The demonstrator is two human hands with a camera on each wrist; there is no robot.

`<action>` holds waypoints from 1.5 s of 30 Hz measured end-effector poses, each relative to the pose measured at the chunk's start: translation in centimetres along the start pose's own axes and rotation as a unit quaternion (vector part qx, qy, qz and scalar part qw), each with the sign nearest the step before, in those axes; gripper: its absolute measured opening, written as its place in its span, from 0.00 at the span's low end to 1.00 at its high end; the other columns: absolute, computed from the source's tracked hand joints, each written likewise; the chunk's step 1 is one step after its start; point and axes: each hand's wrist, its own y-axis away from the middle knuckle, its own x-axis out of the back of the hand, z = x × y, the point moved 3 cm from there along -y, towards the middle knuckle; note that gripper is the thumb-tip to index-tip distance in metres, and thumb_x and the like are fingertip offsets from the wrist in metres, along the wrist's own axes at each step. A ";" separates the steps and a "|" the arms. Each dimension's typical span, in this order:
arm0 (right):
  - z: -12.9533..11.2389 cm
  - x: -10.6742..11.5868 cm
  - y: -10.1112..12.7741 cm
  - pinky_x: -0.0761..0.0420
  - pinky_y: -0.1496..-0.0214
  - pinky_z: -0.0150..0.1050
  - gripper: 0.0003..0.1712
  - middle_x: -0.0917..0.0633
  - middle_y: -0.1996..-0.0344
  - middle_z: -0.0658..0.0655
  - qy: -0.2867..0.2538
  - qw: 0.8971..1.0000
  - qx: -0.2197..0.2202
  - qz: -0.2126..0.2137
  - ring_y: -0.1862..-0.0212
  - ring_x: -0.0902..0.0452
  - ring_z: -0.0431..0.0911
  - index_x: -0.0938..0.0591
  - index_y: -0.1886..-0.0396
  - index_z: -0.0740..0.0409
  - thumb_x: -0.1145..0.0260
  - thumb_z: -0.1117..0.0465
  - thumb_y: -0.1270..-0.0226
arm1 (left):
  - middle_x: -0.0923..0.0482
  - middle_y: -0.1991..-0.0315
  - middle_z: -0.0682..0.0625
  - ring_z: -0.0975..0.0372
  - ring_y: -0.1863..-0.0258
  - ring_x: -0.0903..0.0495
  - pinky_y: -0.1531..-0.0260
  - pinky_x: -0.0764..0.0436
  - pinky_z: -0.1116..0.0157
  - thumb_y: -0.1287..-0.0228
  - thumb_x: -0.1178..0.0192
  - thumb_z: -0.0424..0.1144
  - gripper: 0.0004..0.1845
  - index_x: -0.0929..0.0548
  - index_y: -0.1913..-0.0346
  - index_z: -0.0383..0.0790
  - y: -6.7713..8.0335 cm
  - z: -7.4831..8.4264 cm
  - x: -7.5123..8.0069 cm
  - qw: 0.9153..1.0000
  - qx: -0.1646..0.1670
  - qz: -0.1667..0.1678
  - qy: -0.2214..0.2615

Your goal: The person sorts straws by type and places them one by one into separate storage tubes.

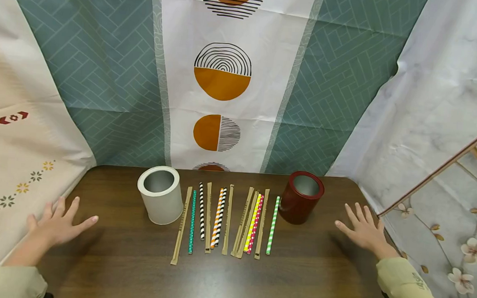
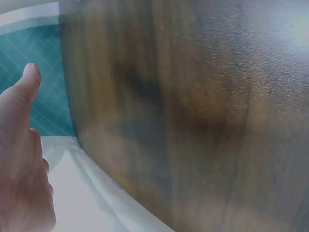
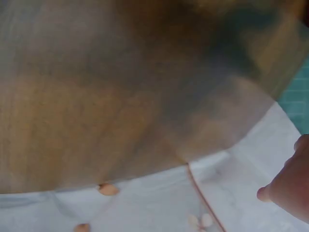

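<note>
Nearest the viewer, two pale sleeves enter from the bottom corners of the head view. The left hand (image 1: 55, 224) lies flat at the left edge of the dark wooden table (image 1: 132, 270), fingers spread and straight, holding nothing. The right hand (image 1: 364, 229) lies the same way near the right edge, fingers fanned and empty. The wrist views add only blurred table grain and part of each hand.

Taking the row of straws (image 1: 226, 221) as the landmark, both hands sit well apart from it, one to each side and slightly nearer the viewer than its middle. The row holds paper-wrapped straws in plain tan and bare patterned ones: teal dotted, black and white striped, orange striped, yellow, pink dotted and green striped. All lie side by side with their long axes running away from the viewer, so each hand meets the row side-on. The tan straw (image 1: 181, 225) at the left end is the closest piece to the left hand; the green striped straw (image 1: 272, 225) at the right end is closest to the right hand. Neither hand looks clearly nearer to the row.

Just left of the row's far end stands a white cylindrical cup (image 1: 159, 194), open end up. Just right of it stands a dark red cup (image 1: 301, 197), also upright, close to the right hand. Behind them hang patterned cloth backdrops.
</note>
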 end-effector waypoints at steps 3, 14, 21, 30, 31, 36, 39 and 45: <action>-0.5 0.9 -0.1 0.70 0.50 0.74 0.46 0.63 0.32 0.68 0.000 1.000 0.008 0.006 0.33 0.76 0.64 0.63 0.30 0.48 0.58 0.32 0.40 | 0.76 0.38 0.23 0.28 0.42 0.75 0.61 0.69 0.28 0.45 0.65 0.71 0.52 0.71 0.33 0.37 0.1 0.5 0.6 1.000 -0.002 0.002 0.000; -3.9 5.3 -0.7 0.64 0.48 0.74 0.47 0.64 0.32 0.64 -0.058 0.993 0.055 0.086 0.32 0.76 0.60 0.64 0.31 0.48 0.50 0.38 0.39 | 0.73 0.35 0.27 0.35 0.38 0.77 0.57 0.68 0.29 0.43 0.57 0.66 0.50 0.70 0.32 0.42 -0.6 5.4 3.5 0.992 -0.067 0.108 0.009; -8.8 8.2 -0.8 0.43 0.43 0.63 0.44 0.44 0.36 0.71 -0.182 0.954 0.122 0.204 0.36 0.49 0.66 0.51 0.32 0.62 0.39 0.54 0.42 | 0.66 0.33 0.30 0.36 0.35 0.62 0.51 0.58 0.33 0.44 0.48 0.59 0.50 0.63 0.32 0.35 -1.3 9.7 4.2 0.974 -0.134 0.166 0.075; -14.3 7.2 -0.6 0.26 0.62 0.20 0.33 0.29 0.46 0.66 -0.367 0.900 0.137 0.192 0.55 0.23 0.38 0.39 0.37 0.61 0.39 0.63 0.42 | 0.64 0.32 0.34 0.39 0.35 0.58 0.45 0.50 0.37 0.47 0.41 0.53 0.52 0.63 0.32 0.34 -2.8 13.6 3.3 0.955 -0.172 0.148 0.189; -14.6 6.8 -0.7 0.25 0.63 0.20 0.32 0.29 0.46 0.67 -0.397 0.891 0.136 0.175 0.58 0.23 0.34 0.39 0.38 0.63 0.39 0.64 0.41 | 0.65 0.32 0.34 0.40 0.34 0.59 0.44 0.50 0.38 0.47 0.41 0.53 0.52 0.63 0.32 0.34 -3.0 13.8 3.1 0.954 -0.172 0.145 0.199; -15.9 4.4 -1.4 0.20 0.65 0.32 0.30 0.30 0.49 0.73 -0.494 0.857 0.120 0.082 0.64 0.23 0.30 0.39 0.40 0.69 0.40 0.64 0.41 | 0.65 0.31 0.36 0.42 0.33 0.59 0.42 0.50 0.40 0.47 0.41 0.54 0.52 0.63 0.32 0.36 -3.7 14.3 2.2 0.951 -0.163 0.128 0.229; -16.5 2.7 -1.7 0.20 0.64 0.36 0.31 0.28 0.51 0.72 -0.507 0.855 0.104 0.029 0.64 0.22 0.35 0.38 0.41 0.70 0.39 0.63 0.41 | 0.63 0.31 0.36 0.41 0.34 0.57 0.42 0.49 0.40 0.47 0.42 0.54 0.51 0.63 0.31 0.37 -4.0 14.3 1.7 0.951 -0.154 0.121 0.238; -17.3 -0.5 -2.2 0.20 0.62 0.42 0.29 0.29 0.51 0.71 -0.512 0.855 0.070 -0.049 0.60 0.21 0.45 0.36 0.42 0.69 0.40 0.62 0.41 | 0.60 0.31 0.36 0.41 0.34 0.55 0.43 0.48 0.40 0.47 0.42 0.54 0.51 0.61 0.31 0.37 -4.6 14.4 1.0 0.949 -0.143 0.112 0.256</action>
